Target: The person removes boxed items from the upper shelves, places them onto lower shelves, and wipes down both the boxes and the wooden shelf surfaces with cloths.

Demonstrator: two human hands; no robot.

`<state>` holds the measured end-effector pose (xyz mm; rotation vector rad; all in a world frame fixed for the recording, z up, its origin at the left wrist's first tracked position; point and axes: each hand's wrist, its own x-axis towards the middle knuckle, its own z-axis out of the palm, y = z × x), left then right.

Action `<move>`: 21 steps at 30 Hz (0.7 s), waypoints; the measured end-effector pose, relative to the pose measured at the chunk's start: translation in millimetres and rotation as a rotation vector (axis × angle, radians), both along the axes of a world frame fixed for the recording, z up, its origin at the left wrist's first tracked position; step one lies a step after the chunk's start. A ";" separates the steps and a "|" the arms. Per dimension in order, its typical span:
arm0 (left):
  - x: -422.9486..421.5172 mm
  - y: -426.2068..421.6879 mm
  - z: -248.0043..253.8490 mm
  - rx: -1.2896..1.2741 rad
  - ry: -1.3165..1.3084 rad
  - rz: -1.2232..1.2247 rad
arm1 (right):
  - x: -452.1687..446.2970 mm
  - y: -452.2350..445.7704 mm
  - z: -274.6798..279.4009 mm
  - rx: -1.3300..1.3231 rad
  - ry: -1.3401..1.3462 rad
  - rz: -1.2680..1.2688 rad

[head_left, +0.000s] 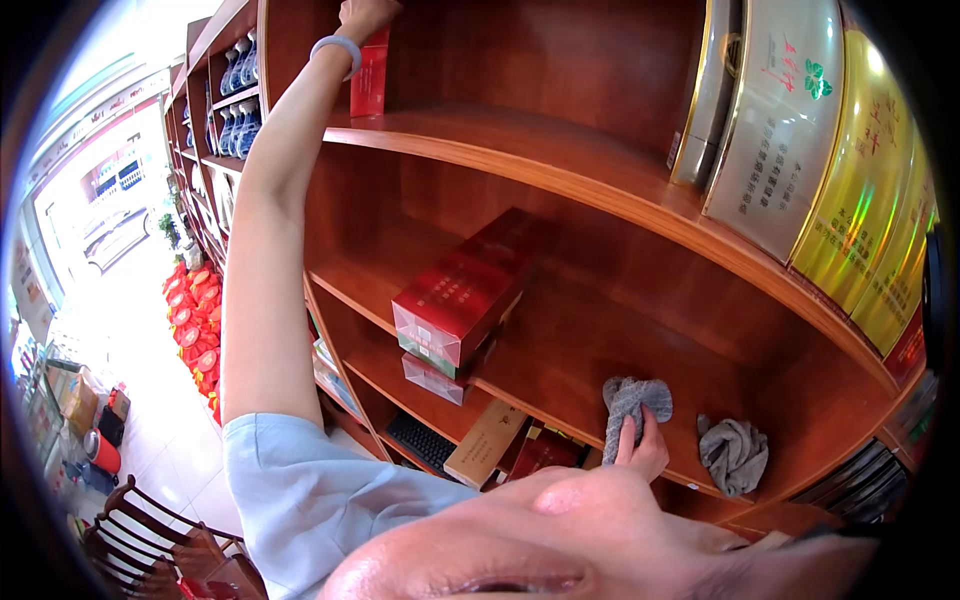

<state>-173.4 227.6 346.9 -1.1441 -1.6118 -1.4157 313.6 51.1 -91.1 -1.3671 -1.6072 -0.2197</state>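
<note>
Right hand [648, 452] grasps textured grey cloth [628, 402], seemingly bunched for control, near a brown wooden shelf [610, 330]'s front edge; left hand [369, 13], by an upright red box [371, 82], grips unclearly.

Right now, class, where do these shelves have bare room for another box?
Upper shelf: between the small red box and the silver boxes. Middle shelf: the patch between the big red box and the cloth in the right hand. Crowded: upper shelf's right end, packed with gold boxes.
</note>
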 end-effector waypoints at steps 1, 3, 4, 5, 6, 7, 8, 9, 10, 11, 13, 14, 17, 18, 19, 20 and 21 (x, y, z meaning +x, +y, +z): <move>-1.3 0.0 0.0 0.003 -0.002 0.000 | 0.6 -1.1 0.6 -0.023 -0.005 -0.005; -0.9 -8.0 0.0 0.038 0.071 0.001 | -1.7 0.6 2.5 -0.042 -0.009 -0.006; -5.7 -19.7 3.3 0.010 0.024 -0.138 | -2.4 0.4 3.0 -0.040 0.005 -0.005; -5.4 -37.3 4.4 -0.021 -0.026 -0.276 | -1.7 -1.0 2.7 -0.042 0.018 -0.004; -26.2 -15.2 6.0 0.088 0.039 -0.211 | -0.9 -1.4 2.0 -0.048 0.017 0.001; -28.5 -22.5 5.9 0.084 0.042 -0.208 | -0.1 -1.2 1.3 -0.034 0.037 0.017; -29.1 -30.8 7.5 0.010 -0.096 -0.414 | 0.1 -1.3 0.7 -0.018 0.060 0.030; -26.5 -38.8 7.4 -0.065 -0.238 -0.619 | -0.2 -1.7 0.4 -0.019 0.064 0.030; -23.3 -44.5 5.2 -0.067 -0.217 -0.665 | -0.3 -2.4 0.5 -0.014 0.064 0.033; -31.0 -39.8 4.3 -0.065 -0.214 -0.667 | 0.0 -2.1 1.0 -0.007 0.065 0.034; -51.1 -25.4 2.6 0.098 -0.262 -1.058 | 0.2 -0.7 1.4 -0.012 0.054 0.020; -40.0 -38.5 -2.9 0.033 -0.355 -1.317 | 0.3 -1.3 1.3 -0.026 0.035 0.012; -62.1 -23.1 4.0 0.018 -0.334 -1.332 | -1.4 -0.2 2.2 -0.062 0.014 -0.025; -53.6 -24.3 1.0 0.058 -0.335 -1.374 | -1.8 0.4 1.7 -0.063 0.015 -0.024; -50.9 -22.3 0.9 0.057 -0.336 -1.373 | -1.5 1.2 0.5 -0.049 0.001 -0.035; -49.9 -20.8 1.0 0.059 -0.307 -1.335 | -1.1 1.4 -0.7 -0.036 -0.013 -0.045; -51.1 -23.5 0.6 0.057 -0.277 -1.288 | -1.4 -0.1 -2.5 -0.043 -0.011 -0.037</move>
